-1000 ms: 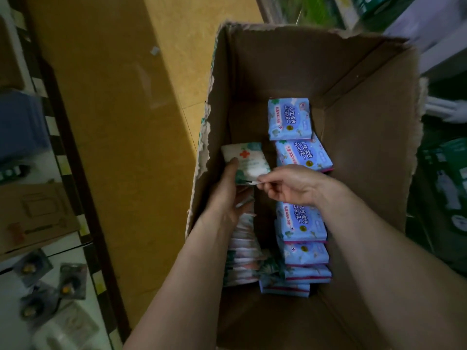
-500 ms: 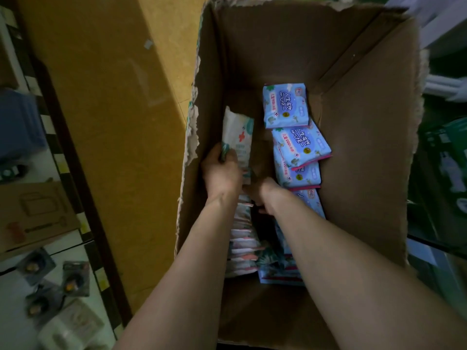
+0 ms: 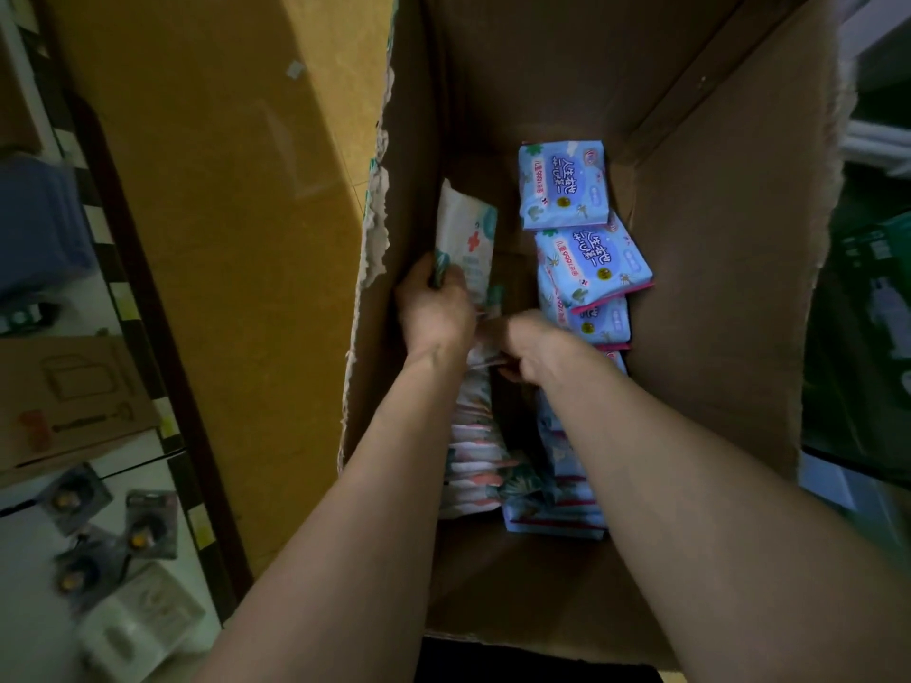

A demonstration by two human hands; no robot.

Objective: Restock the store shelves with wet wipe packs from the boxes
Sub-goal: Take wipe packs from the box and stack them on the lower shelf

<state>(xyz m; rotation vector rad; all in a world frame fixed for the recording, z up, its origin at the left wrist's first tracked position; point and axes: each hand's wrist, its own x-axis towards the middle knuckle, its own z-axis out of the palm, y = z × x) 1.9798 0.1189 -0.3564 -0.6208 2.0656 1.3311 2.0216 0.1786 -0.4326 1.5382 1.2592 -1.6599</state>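
Observation:
Both my arms reach down into a deep open cardboard box [image 3: 729, 288]. My left hand [image 3: 434, 313] grips a white wet wipe pack with a red cross [image 3: 468, 239], held tilted on edge against the box's left wall. My right hand [image 3: 537, 350] is blurred, fingers curled down among the white packs just right of the left hand; what it holds is hidden. A row of white packs [image 3: 475, 451] stands on edge below my left wrist. Blue wet wipe packs [image 3: 564, 187] lie overlapping along the box's middle, partly hidden by my right forearm.
A yellow-brown floor or board [image 3: 222, 239] lies left of the box. At far left are a small cardboard carton [image 3: 74, 401] and several small packaged items [image 3: 98, 525] on a white surface. Dark green goods [image 3: 867, 337] show at the right edge.
My left hand turned the white pack from flat to upright and carried it toward the box's left wall. My right hand let go of it and dropped lower among the white packs.

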